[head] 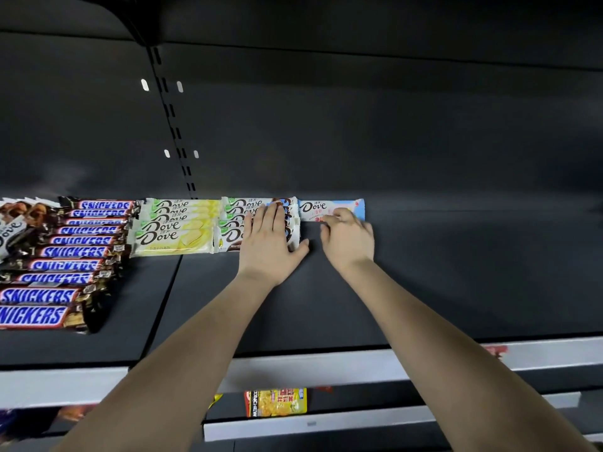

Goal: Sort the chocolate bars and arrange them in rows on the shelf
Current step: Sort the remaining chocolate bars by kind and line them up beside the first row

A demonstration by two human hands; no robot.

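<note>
On a dark shop shelf [424, 272], rows of chocolate bars [176, 226] fill the left; the left hand [269, 243] lies flat, fingers straight, on the rightmost row; the right hand [347, 236] pinches a pale-blue bar [313, 208] just beside it.

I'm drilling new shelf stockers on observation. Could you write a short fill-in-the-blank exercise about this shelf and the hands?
1. The leftmost bars are branded ____.
2. The right hand holds the lone Dove bar, whose wrapper is light ____.
3. The left hand rests on the Dove row just ____ of the yellow Dove bars.
Missing words: Snickers; blue; right.
</note>
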